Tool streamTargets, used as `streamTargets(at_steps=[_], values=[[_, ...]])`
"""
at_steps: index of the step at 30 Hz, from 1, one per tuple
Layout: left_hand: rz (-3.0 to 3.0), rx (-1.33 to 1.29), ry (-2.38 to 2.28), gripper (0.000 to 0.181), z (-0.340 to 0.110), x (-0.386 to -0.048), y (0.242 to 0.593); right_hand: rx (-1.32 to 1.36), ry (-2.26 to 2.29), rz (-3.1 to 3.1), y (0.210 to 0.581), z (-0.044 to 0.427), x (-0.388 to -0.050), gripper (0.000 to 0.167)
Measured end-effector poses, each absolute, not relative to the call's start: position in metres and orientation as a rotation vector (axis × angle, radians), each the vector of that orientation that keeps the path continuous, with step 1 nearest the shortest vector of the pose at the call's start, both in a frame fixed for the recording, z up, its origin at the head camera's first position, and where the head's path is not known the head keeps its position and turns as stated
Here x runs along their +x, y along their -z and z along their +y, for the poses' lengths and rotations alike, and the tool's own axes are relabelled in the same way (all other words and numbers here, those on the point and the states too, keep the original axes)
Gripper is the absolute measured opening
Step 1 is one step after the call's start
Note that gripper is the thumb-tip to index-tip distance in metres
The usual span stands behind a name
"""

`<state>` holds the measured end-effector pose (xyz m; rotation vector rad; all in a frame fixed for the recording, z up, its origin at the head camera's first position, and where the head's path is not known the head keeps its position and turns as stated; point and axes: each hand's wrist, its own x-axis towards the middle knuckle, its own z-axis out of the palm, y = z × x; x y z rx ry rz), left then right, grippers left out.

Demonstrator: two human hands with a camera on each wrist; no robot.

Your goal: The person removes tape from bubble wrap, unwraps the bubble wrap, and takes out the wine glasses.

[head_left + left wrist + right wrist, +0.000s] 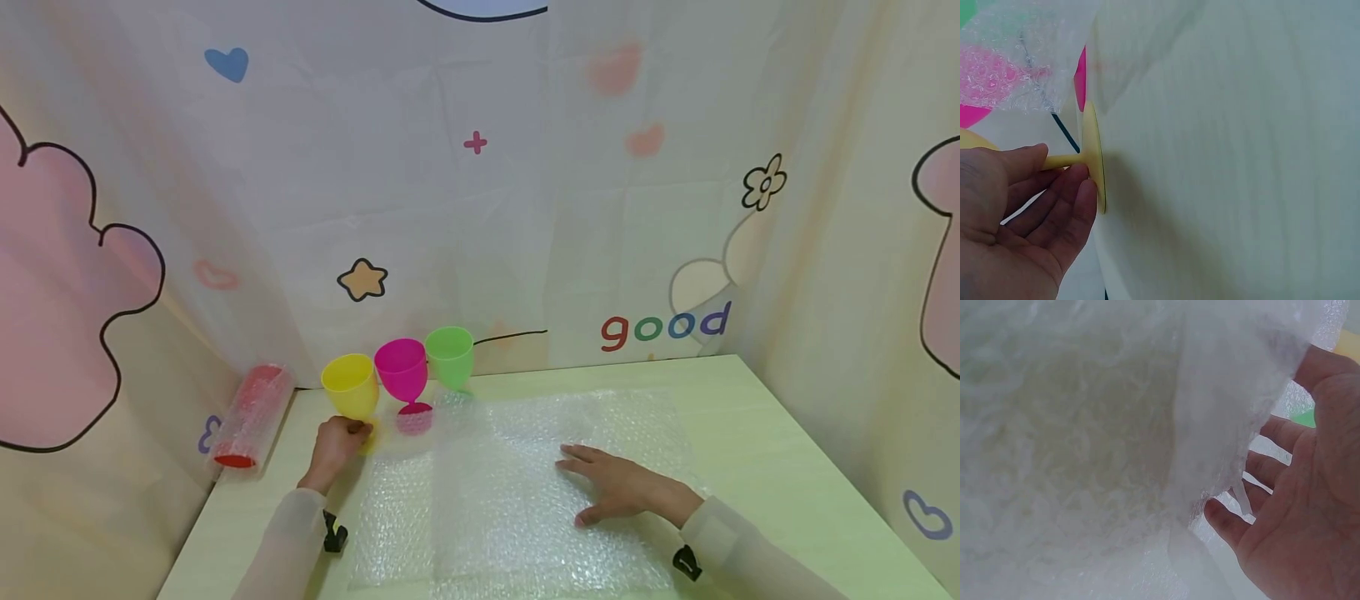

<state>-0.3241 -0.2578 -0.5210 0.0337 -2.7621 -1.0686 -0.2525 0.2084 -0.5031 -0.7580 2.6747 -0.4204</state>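
Observation:
A yellow plastic goblet (351, 388) stands at the back left of the table. My left hand (335, 450) pinches its stem (1060, 162) between thumb and fingers, just above the round foot (1092, 159). To its right are a magenta goblet (402, 368) and a light green goblet (452, 357). Clear bubble wrap (502, 483) lies spread before them, its far edge overlapping the feet of the magenta and green ones. Over the right part of this sheet my right hand (618, 485) is spread, fingers extended. Its fingertips are at the wrap; how firmly they touch, I cannot tell.
A red item rolled in bubble wrap (255, 417) lies at the table's left edge. Pale table surface (780, 500) shows to the right of the sheet. A printed cloth (495, 217) hangs behind the table and along both sides.

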Motion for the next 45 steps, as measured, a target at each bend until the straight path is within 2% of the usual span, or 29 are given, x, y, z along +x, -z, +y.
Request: streamTargets(at_steps=[12, 24, 30, 35, 40, 45], values=[[-2.809, 0.042, 0.992, 0.032, -0.273, -0.305, 0.52, -0.758, 0.388, 2.689, 0.505, 0.207, -0.252, 0.09], [-2.772, 0.057, 0.712, 0.038, -0.301, -0.271, 0.483, -0.751, 0.408, 2.677, 0.503, 0.208, -0.253, 0.09], [-2.624, 0.055, 0.591, 0.044, -0.323, -0.268, 0.471, -0.768, 0.427, 2.675, 0.504, 0.209, -0.252, 0.09], [-2.609, 0.074, 0.524, 0.057, -0.344, -0.269, 0.466, -0.773, 0.421, 2.679, 0.503, 0.209, -0.252, 0.09], [-2.614, 0.108, 0.482, 0.067, -0.36, -0.269, 0.468, -0.754, 0.403, 2.683, 0.503, 0.208, -0.252, 0.09], [-2.595, 0.125, 0.476, 0.068, -0.371, -0.27, 0.476, -0.746, 0.404, 2.681, 0.505, 0.208, -0.253, 0.09]])
